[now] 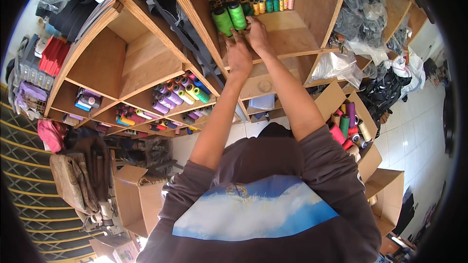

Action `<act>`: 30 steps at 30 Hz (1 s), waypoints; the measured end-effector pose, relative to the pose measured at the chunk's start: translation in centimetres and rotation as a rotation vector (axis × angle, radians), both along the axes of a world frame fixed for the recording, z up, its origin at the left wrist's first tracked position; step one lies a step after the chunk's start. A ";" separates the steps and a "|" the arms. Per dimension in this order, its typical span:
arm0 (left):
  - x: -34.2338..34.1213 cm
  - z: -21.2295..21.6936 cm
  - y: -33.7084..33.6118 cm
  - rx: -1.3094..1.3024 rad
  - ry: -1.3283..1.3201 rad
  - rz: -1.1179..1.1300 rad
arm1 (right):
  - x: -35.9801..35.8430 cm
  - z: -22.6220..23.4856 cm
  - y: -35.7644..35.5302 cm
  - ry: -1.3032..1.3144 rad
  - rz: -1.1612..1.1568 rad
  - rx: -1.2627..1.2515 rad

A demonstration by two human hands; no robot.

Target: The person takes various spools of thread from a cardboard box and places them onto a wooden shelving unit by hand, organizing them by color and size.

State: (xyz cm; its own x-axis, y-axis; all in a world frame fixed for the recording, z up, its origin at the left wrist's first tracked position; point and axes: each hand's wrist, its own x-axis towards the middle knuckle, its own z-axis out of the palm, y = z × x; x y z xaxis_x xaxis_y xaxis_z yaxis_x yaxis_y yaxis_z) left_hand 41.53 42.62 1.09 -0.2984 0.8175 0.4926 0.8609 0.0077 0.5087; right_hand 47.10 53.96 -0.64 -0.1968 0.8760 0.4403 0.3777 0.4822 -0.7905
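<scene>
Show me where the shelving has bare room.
Bare wood shows in front of the packed small spools, right of the right hand, and in the large compartment above the purple spools. Crowded: left of that hand, where the left hand reaches two large green spools.

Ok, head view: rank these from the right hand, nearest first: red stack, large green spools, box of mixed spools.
1. Large green spools, left of the right hand.
2. Box of mixed spools, lower right.
3. Red stack, far left.

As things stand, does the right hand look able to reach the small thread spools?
Probably yes: the right hand is beside the large green spools, and only bare shelf seems to separate it from the small thread spools.
</scene>
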 end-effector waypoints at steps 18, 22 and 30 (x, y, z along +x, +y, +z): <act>-1.4 -1.1 -0.3 -0.010 0.029 0.087 | -1.1 -0.4 -0.9 0.079 -0.016 0.112; -0.9 -1.0 -0.4 -0.084 -0.039 0.093 | -0.7 -1.1 -1.2 0.052 0.010 0.033; -1.7 -4.5 3.0 0.094 0.494 0.017 | 1.6 -0.8 -2.6 0.252 -0.255 0.291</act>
State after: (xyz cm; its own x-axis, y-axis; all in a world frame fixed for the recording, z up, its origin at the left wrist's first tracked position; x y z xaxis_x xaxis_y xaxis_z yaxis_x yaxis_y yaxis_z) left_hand 39.85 45.60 -3.43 -0.0239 0.7597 0.6498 0.9992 -0.0028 0.0400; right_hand 48.67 51.38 -1.43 0.1533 0.7157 0.6814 0.3268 0.6140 -0.7185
